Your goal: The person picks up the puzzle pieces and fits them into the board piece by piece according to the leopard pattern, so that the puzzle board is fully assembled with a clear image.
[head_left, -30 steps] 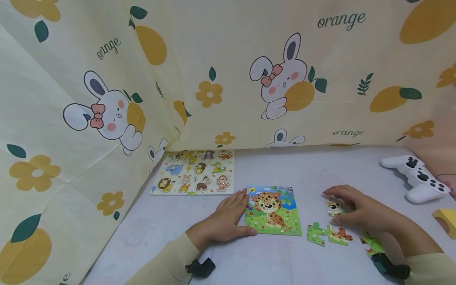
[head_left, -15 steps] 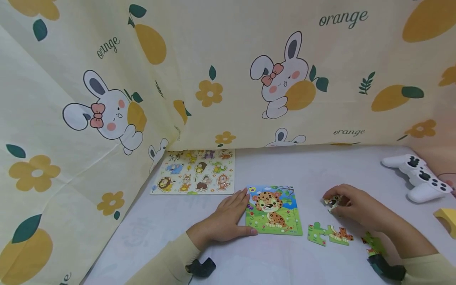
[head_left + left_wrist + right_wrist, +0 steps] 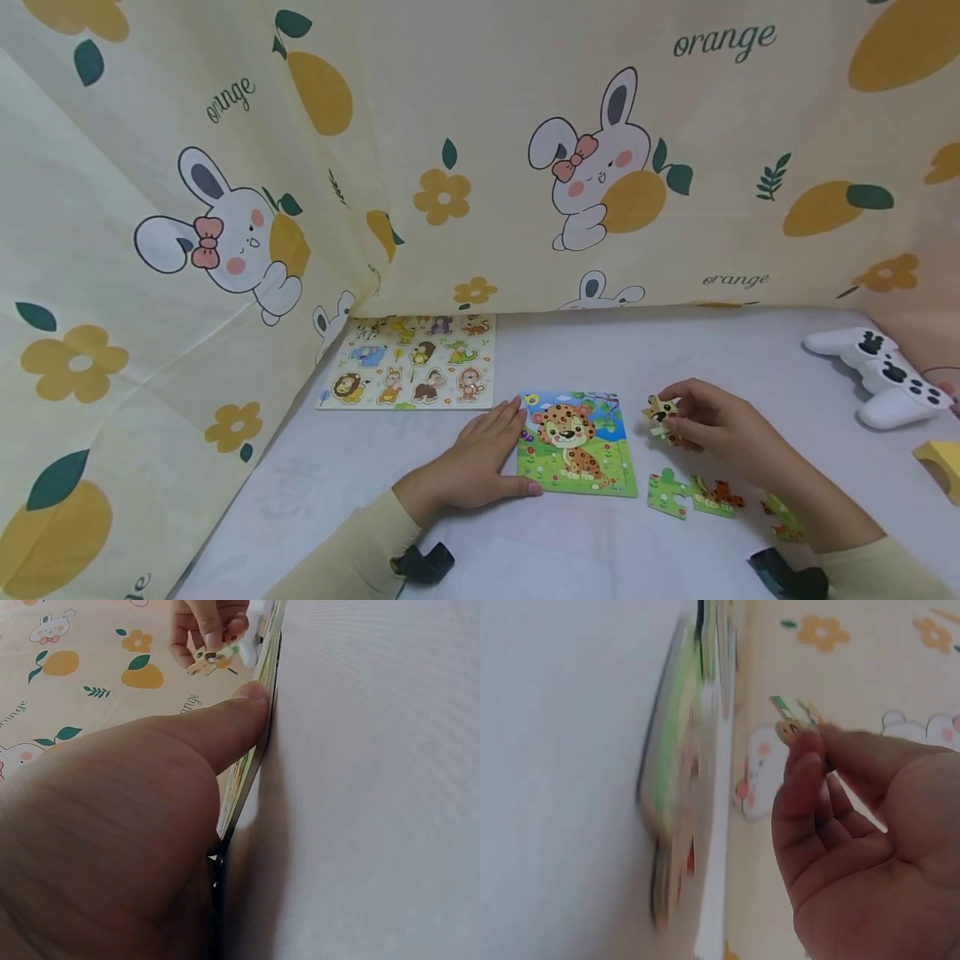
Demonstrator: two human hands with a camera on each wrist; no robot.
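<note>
My right hand (image 3: 723, 429) pinches a jigsaw piece (image 3: 660, 411) with part of a spotted animal's face, lifted off the table; the right wrist view shows the piece (image 3: 789, 729) between thumb and fingertips. My left hand (image 3: 468, 467) lies with straight fingers at the left side of a square leopard puzzle (image 3: 577, 458), its thumb at the lower edge. Right of the puzzle, a green jigsaw piece (image 3: 664, 493) and a leopard-body piece (image 3: 717, 497) lie side by side. Another green and red piece (image 3: 783, 518) is partly hidden by my right forearm.
An animal picture board (image 3: 412, 367) lies at the back left, its top covered by the patterned curtain (image 3: 480, 167). At the right are a white game controller (image 3: 877, 375) and a yellow block (image 3: 941, 471) on the white tabletop (image 3: 585, 550).
My right hand has picked up the face piece from the table and carried it left, toward the puzzle. The left hand has stayed in place.
</note>
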